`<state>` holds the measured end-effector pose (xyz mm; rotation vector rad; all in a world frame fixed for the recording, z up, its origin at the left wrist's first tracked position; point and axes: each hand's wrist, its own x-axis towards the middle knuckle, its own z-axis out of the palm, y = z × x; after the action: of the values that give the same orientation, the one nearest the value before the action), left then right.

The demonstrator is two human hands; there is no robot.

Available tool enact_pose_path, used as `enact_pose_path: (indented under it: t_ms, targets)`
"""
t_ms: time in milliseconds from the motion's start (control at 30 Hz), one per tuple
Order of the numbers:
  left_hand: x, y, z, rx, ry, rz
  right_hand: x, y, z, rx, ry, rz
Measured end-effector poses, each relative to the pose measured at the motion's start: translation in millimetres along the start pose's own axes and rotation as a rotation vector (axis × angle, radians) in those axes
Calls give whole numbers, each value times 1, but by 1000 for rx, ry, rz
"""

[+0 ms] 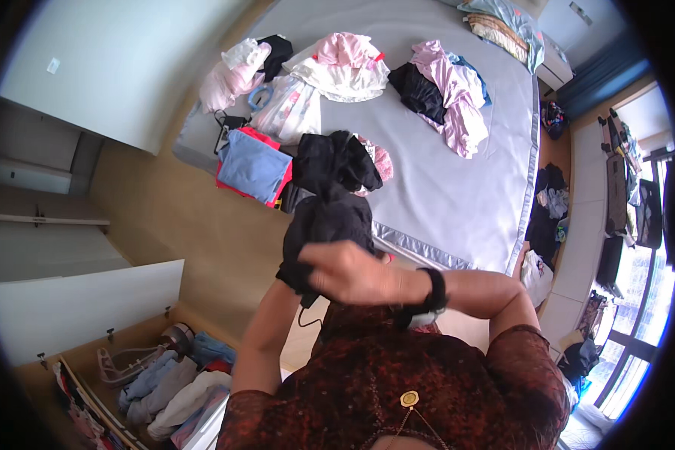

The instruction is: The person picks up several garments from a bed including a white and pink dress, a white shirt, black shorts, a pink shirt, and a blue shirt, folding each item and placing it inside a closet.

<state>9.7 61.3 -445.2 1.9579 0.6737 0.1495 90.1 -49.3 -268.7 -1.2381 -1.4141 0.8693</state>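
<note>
A bunched black garment is held up in front of my body, beside the bed's near edge. My left forearm rises to its underside, and the cloth covers the left hand and its fingers. Across the garment's lower part lies my right hand, blurred by motion, with its fingers curled in. Whether cloth is caught in them is hidden. A black band circles the right wrist. Just beyond, another black garment lies on the bed, next to a folded blue garment on a red one.
Clothes piles spread over the grey bed: white and pink garments, a pink garment, a white printed bag. Lower left, an open drawer holds folded clothes and hangers. A cabinet door stands open above it.
</note>
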Motion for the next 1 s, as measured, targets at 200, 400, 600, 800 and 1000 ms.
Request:
enact_pose_path:
  t_ms: [200, 400, 600, 800, 1000]
  targets:
    - [-22, 12, -40, 291, 31, 73, 19, 13, -50, -15, 86, 250]
    - [-56, 17, -82, 684, -261, -30, 43, 56, -59, -74, 67, 145]
    - [-99, 127, -161, 755, -512, 154, 87, 54, -102, -515, -312, 92]
    - [-110, 185, -196, 730, -283, 81, 100, 5, -68, -546, -206, -529]
    - [-132, 214, -232, 853, -149, 222, 82, 10, -39, -533, -717, -264]
